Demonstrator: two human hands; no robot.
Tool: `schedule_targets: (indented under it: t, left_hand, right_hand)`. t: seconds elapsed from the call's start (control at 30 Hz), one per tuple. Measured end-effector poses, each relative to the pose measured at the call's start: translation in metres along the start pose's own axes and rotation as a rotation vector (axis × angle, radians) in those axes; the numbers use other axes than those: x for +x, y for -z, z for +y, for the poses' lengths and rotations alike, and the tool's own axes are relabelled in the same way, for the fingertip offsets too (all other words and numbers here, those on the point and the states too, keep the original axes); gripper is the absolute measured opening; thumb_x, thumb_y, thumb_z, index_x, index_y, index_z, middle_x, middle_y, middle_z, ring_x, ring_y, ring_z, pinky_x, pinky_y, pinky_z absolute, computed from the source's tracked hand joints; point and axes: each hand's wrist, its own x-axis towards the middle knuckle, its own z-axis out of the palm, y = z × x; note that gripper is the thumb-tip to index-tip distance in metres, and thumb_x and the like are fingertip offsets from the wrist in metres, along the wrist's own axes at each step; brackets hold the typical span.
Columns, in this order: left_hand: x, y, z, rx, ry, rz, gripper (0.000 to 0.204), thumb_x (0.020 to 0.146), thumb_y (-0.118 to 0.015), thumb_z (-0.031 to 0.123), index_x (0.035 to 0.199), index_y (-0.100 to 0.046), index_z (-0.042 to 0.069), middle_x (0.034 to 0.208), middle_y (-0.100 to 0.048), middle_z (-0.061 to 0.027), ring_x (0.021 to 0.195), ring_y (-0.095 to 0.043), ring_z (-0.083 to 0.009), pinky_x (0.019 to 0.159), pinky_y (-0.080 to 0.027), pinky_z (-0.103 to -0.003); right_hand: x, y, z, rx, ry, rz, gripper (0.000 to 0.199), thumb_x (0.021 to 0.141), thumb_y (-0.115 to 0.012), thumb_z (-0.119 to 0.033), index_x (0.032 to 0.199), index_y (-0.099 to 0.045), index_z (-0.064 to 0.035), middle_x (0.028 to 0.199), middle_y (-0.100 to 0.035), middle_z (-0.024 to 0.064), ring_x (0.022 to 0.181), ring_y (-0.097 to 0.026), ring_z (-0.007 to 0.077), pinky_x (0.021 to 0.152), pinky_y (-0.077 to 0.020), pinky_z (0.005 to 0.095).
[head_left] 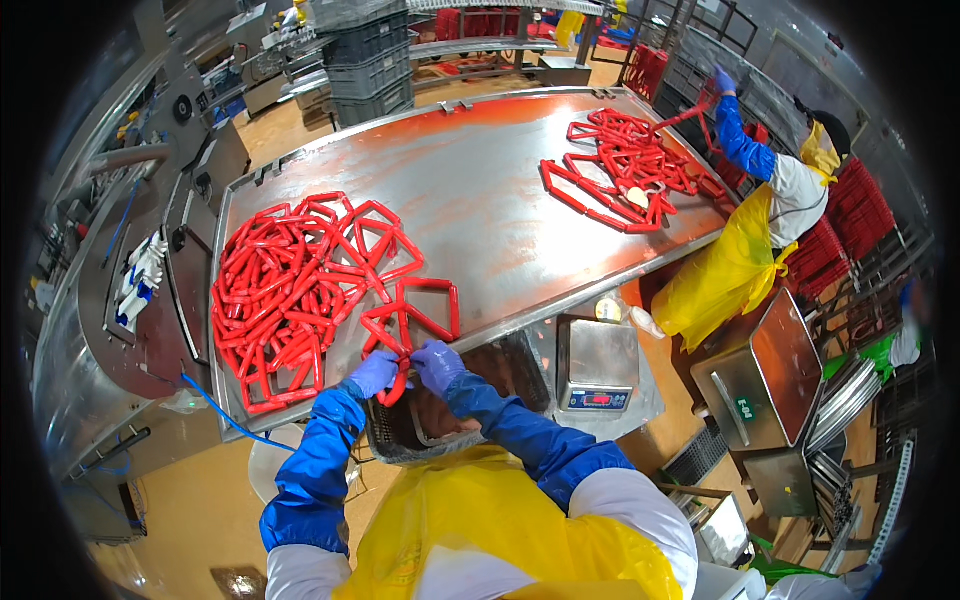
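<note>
At the table's near edge, my left hand (375, 373) in a purple glove is closed on a string of red sausages (397, 384). My right hand (438, 366), gloved alike, pinches the same string just to the right, its fingertips partly hidden. One link hangs between the hands over the edge, and more links of the string lie on the table beyond them. A large heap of linked red sausages (270, 280) covers the left part of the metal table (480, 230). Below my hands stands a dark crate (530, 372) with a reddish inside.
A metal scale (598, 360) stands right of the crate. At the table's far right lies another heap of sausages (630, 160); a person (770, 200) in a yellow apron lifts a string there. Grey stacked crates (370, 80) stand beyond the table. A blue hose (235, 420) runs at left.
</note>
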Motion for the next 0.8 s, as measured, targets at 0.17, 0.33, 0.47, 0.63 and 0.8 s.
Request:
schedule_targets:
  t: [0.17,0.33,0.47,0.63,0.8]
  left_hand:
    - [-0.004,-0.021,-0.007,-0.53,-0.094,0.078,0.025,0.1,-0.053,0.006,0.123,-0.062,0.002,0.099,-0.066,-0.0055,0.078,-0.066,-0.0163,0.068,-0.058,-0.03]
    - [0.002,-0.015,-0.05,-0.338,-0.423,0.381,0.028,0.101,-0.059,0.013,0.128,-0.062,0.006,0.097,-0.07,-0.0038,0.08,-0.067,-0.0146,0.068,-0.054,-0.028]
    - [-0.024,-0.022,-0.023,-0.477,-0.637,0.369,0.028,0.102,-0.056,0.014,0.126,-0.061,0.0,0.103,-0.069,-0.0062,0.093,-0.066,-0.0147,0.083,-0.053,-0.029]
    - [-0.075,-0.052,0.021,0.209,-0.647,0.445,0.037,0.087,-0.07,0.009,0.123,-0.062,0.0,0.113,-0.068,-0.0109,0.103,-0.06,-0.0138,0.094,-0.05,-0.034]
    - [-0.074,-0.045,0.025,-0.326,-0.552,0.592,0.032,0.082,-0.074,0.006,0.106,-0.054,0.002,0.094,-0.064,-0.0091,0.091,-0.062,-0.016,0.083,-0.053,-0.037]
  right_hand:
    - [0.013,-0.043,0.034,0.825,-0.427,0.0,0.021,0.086,-0.072,-0.018,0.104,-0.074,-0.007,0.091,-0.072,0.0141,0.084,-0.072,0.027,0.077,-0.0569,0.0399]
    - [0.018,0.007,-0.025,0.446,-0.04,0.091,0.024,0.09,-0.07,-0.026,0.1,-0.075,-0.0046,0.092,-0.073,0.0149,0.085,-0.073,0.0272,0.077,-0.0565,0.0396]
    - [0.042,0.005,-0.031,0.339,-0.161,-0.114,0.043,0.095,-0.061,-0.047,0.1,-0.075,-0.006,0.091,-0.072,0.0166,0.089,-0.071,0.03,0.081,-0.0545,0.0397]
    - [0.032,-0.002,0.012,1.017,-0.4,-0.308,0.03,0.097,-0.065,-0.034,0.099,-0.075,-0.0054,0.081,-0.069,0.0026,0.069,-0.061,0.0121,0.065,-0.0484,0.0265]
    - [0.056,0.0,-0.017,1.066,-0.493,-0.097,0.026,0.1,-0.063,-0.027,0.096,-0.07,-0.0023,0.074,-0.06,-0.0015,0.063,-0.053,0.0082,0.06,-0.0427,0.0241]
